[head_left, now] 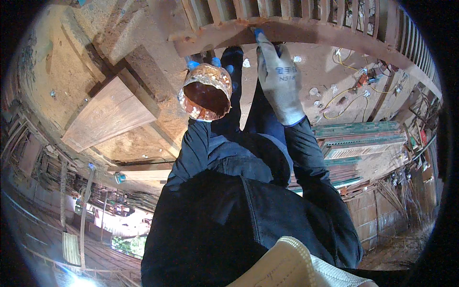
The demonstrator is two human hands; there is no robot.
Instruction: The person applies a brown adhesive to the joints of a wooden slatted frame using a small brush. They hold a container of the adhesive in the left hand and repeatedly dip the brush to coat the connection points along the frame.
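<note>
My left hand (216, 62) grips a round, open pot (187, 101) crusted with pale and reddish-brown drips. Only blue glove fingertips show around its far side. Reddish-brown coating covers the inside, and the mouth tilts toward me. My right hand (281, 79), in a grey work glove with blue fingertips, reaches forward to the brown wooden rail (315, 34) of a long slatted wooden piece. Its fingers are drawn together at the rail's surface. Whatever they may pinch is too small or hidden to make out.
Slats (287, 9) run along the rail's far side. Left lies a wide wooden board (112, 112) on the dusty floor. Yellow cable (330, 105) and scraps litter the floor at right, near stacked green-edged slatted panels (358, 138). Timber piles (33, 158) stand far left.
</note>
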